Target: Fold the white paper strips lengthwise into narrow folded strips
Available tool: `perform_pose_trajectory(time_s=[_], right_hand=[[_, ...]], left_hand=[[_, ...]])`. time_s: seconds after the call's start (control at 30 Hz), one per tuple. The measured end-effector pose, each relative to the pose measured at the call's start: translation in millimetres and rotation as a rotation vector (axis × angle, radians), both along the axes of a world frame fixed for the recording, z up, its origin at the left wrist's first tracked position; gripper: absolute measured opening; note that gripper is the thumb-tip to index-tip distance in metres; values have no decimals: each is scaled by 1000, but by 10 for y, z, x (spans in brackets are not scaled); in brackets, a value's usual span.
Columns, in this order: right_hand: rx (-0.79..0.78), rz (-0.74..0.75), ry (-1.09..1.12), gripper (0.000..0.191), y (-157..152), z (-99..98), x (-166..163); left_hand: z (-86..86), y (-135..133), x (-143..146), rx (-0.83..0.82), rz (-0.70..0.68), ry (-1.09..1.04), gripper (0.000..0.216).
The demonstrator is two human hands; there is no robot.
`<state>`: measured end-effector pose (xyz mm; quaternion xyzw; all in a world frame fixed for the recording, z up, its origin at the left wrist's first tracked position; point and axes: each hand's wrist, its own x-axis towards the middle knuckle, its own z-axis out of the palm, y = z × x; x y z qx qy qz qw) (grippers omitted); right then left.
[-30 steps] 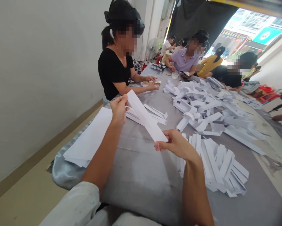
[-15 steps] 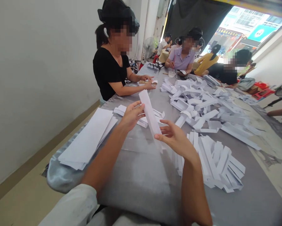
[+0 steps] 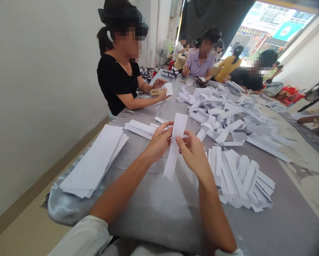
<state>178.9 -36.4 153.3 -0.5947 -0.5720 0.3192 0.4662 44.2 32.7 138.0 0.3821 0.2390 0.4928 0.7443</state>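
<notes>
A narrow white folded paper strip [image 3: 172, 156] is held upright at a slant above the table, between both hands. On its left edge, my left hand [image 3: 159, 142] pinches it with thumb and fingers. My right hand [image 3: 192, 151] grips the opposite edge near the middle, thumb on the near face. Below and behind my left hand lie several flat folded strips [image 3: 139, 128]. A stack of wide white paper sheets [image 3: 94, 160] rests left of my left arm. To the right of my right hand is a pile of long folded strips [image 3: 236, 174].
A large heap of folded white paper pieces [image 3: 218, 110] spreads over the far side of the grey-covered table [image 3: 148, 199]. At the far left, a person in black [image 3: 119, 78] holds a small white paper and a wooden block [image 3: 157, 92]. Other people sit farther back.
The strip has turned from leaning left to leaning right, and my hands have come closer together on it. The person in black has raised a white paper piece.
</notes>
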Motion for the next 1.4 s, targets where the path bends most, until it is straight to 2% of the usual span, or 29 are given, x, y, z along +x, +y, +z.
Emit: perform_pose_trajectory(time_s=[0.27,0.53,0.63,0.73,0.8,0.93,1.03,1.23,1.4], right_hand=[[84,-48,-163,25,8,22,-6],[185,-112,-165,34,-25,42,-76],[196,-109,-192,51,-40,61,-86],[148,-147,-253,76,-36,57,-83],[114,-159,-254,86,-29,43,-83],[82,-115,-157,85,-24,26,-103],[93,-133,-174,82,-33,38,-121],[141,-109,-226,78,-58,64,-130],[136,-61,-182,78,-67,57,-133]], left_hand=[[50,-52,5,142,39,76,58],[48,-40,-8,291,56,195,58],[51,-36,-17,290,10,171,55],[39,-28,-26,274,-28,154,51],[15,-15,-29,256,-29,140,50],[-45,18,-22,267,5,143,48],[-50,22,-10,256,27,156,47],[66,-36,14,122,69,120,41],[126,-62,12,50,98,92,44]])
